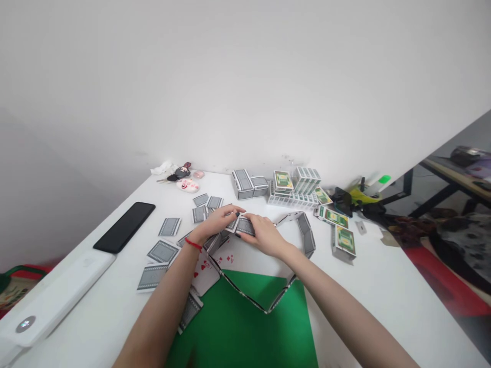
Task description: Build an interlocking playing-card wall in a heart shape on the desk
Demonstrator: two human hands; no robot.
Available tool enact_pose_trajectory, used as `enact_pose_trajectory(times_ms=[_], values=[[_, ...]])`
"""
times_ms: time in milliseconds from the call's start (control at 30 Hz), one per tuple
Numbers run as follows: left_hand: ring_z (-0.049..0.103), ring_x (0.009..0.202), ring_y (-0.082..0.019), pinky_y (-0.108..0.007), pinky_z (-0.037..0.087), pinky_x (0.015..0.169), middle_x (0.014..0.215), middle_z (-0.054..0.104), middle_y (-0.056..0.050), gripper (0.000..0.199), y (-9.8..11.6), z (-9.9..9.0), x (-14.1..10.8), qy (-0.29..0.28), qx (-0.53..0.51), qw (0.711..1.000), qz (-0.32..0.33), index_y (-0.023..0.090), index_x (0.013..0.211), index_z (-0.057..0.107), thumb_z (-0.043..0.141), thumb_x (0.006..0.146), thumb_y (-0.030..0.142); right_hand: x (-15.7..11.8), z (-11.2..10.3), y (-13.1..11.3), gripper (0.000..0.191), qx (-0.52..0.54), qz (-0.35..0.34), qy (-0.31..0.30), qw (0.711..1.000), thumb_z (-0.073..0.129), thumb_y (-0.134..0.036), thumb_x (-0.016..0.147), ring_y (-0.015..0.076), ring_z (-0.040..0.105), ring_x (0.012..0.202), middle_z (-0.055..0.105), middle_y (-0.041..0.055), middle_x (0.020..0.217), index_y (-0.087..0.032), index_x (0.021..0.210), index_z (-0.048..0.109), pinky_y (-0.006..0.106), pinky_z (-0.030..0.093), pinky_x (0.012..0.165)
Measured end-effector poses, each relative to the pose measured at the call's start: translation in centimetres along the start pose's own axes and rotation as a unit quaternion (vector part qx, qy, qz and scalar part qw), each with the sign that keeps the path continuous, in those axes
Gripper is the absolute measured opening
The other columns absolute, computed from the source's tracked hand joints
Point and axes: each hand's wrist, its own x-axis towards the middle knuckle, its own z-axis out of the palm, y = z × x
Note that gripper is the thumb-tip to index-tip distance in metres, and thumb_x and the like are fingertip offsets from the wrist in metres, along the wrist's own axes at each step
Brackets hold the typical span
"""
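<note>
One white table (330,296), one green sheet (249,337) at its near edge. Two forearms reach in from the near side, angled toward each other, meeting mid-table beyond the sheet. One long white device (65,294) at left. One loop of folded cards (308,239) stands on edge partly over the sheet, running under the right forearm; its left end is by the left wrist. One black phone (125,227) touches or nearly touches the device's far end. At the back: two grey-patterned blocks (243,184) side by side, then one clear tray (293,199) with green-and-white packs (283,181) on it, count unclear. Three more such packs right of it. Left hand (219,221), one red bracelet (193,245), palm down, fingers bent inward. Right hand (267,236) comes in opposite, fingertips pointing left. Both grasp grey-backed cards (245,225) between the fingertips; can't tell if they join the loop. Loose cards (163,251) lie left: three in a column, others overlapping, total unclear. One key bunch (182,173) at far left, one pink-and-white item (187,185) just beside it.
</note>
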Motion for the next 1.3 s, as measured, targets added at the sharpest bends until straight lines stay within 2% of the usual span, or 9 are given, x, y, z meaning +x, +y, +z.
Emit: enact_pose_trajectory(times_ms=[267, 533, 767, 900, 1100, 1167, 1300], values=[[0.05, 0.108, -0.023, -0.033, 0.036, 0.095, 0.112, 0.06, -0.007, 0.024, -0.7, 0.3, 0.3, 0.027, 0.032, 0.999, -0.023, 0.018, 0.093, 0.064, 0.047, 0.079, 0.03, 0.2, 0.5, 0.0, 0.049, -0.033, -0.007, 0.012, 0.999, 0.05, -0.042, 0.083, 0.0278, 0.052, 0.104, 0.057, 0.0151, 0.114, -0.014, 0.122, 0.04, 0.041, 0.037, 0.086], [0.053, 0.098, -0.022, -0.034, 0.039, 0.089, 0.101, 0.06, -0.008, 0.025, -1.1, 1.4, 0.4, 0.071, 0.068, 0.995, -0.032, 0.018, 0.096, 0.059, 0.039, 0.082, 0.025, 0.3, 0.8, 0.0, 0.051, -0.062, -0.012, 0.02, 0.998, 0.049, -0.043, 0.084, 0.0291, 0.052, 0.105, 0.055, 0.0174, 0.117, -0.011, 0.123, 0.039, 0.042, 0.038, 0.086], [0.05, 0.093, -0.02, -0.037, 0.038, 0.088, 0.094, 0.054, -0.01, 0.024, -1.3, 1.8, 0.5, 0.067, 0.191, 0.979, 0.014, 0.014, 0.093, 0.051, 0.029, 0.086, 0.021, 0.2, 0.8, 0.2, 0.051, -0.084, -0.028, 0.02, 0.996, 0.045, -0.044, 0.086, 0.0273, 0.053, 0.103, 0.057, 0.0174, 0.114, -0.009, 0.123, 0.039, 0.041, 0.039, 0.084], [0.049, 0.089, -0.02, -0.038, 0.039, 0.087, 0.089, 0.052, -0.01, 0.021, -1.3, 2.2, 0.6, 0.082, 0.212, 0.974, 0.017, 0.015, 0.086, 0.048, 0.028, 0.086, 0.021, 0.2, 1.0, 0.1, 0.051, -0.095, -0.031, 0.033, 0.994, 0.045, -0.044, 0.086, 0.0265, 0.053, 0.103, 0.057, 0.0179, 0.114, -0.008, 0.122, 0.04, 0.04, 0.039, 0.084], [0.05, 0.081, -0.018, -0.034, 0.042, 0.08, 0.082, 0.053, -0.006, 0.022, -0.9, 2.2, 0.6, 0.071, 0.182, 0.981, -0.007, 0.017, 0.076, 0.048, 0.03, 0.085, 0.025, 0.2, 1.1, -0.1, 0.053, -0.099, -0.027, 0.039, 0.994, 0.045, -0.045, 0.085, 0.0267, 0.053, 0.102, 0.057, 0.0177, 0.113, -0.007, 0.122, 0.041, 0.04, 0.04, 0.083], [0.052, 0.084, -0.018, -0.032, 0.042, 0.08, 0.085, 0.056, -0.005, 0.026, -1.0, 1.8, 0.5, 0.059, 0.13, 0.989, -0.037, 0.017, 0.08, 0.051, 0.029, 0.086, 0.03, 0.1, 1.0, -0.1, 0.053, -0.097, -0.027, 0.039, 0.994, 0.046, -0.045, 0.085, 0.0262, 0.054, 0.102, 0.057, 0.0179, 0.115, -0.008, 0.124, 0.039, 0.039, 0.04, 0.083], [0.052, 0.1, -0.018, -0.031, 0.04, 0.09, 0.104, 0.06, -0.005, 0.036, -1.3, 1.2, 0.2, 0.035, 0.015, 0.997, -0.066, 0.016, 0.1, 0.056, 0.028, 0.086, 0.033, 0.1, 0.6, -0.3, 0.052, -0.092, -0.015, 0.032, 0.995, 0.048, -0.043, 0.085, 0.0261, 0.055, 0.1, 0.058, 0.017, 0.113, -0.009, 0.123, 0.04, 0.039, 0.039, 0.084]])
